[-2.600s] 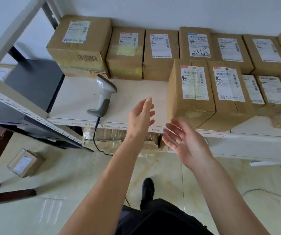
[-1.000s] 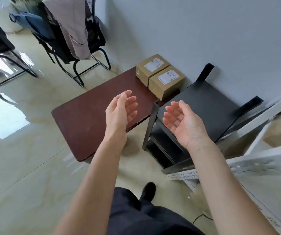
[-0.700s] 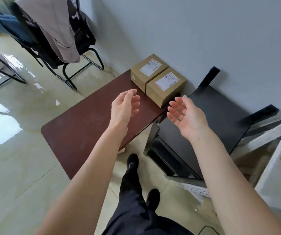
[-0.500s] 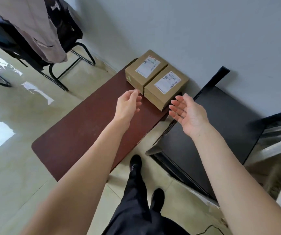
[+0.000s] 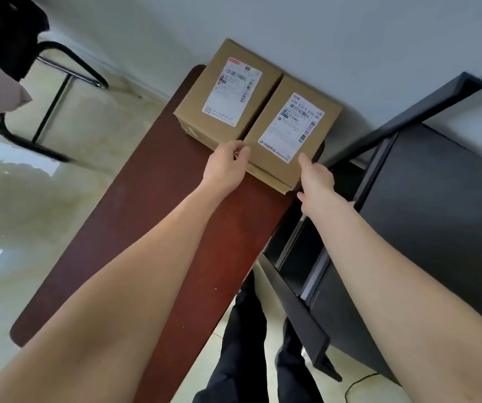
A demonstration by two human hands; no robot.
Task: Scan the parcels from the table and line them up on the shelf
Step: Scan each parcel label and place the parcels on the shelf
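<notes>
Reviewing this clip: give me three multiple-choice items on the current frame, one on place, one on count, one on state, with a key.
1. Where do the parcels sit?
A. the table's far end, by the wall
B. the floor
C. the black rack

2. How many parcels are on the table?
A. one
B. two
C. four

3. What are the hands doing?
A. hanging idle
B. holding a scanner
C. taking hold of the nearer parcel

Key: 1 A, both boxes rest on the brown table against the wall. 2 B, the nearer parcel and the farther parcel. 3 C, the left hand and right hand flank its sides.
</notes>
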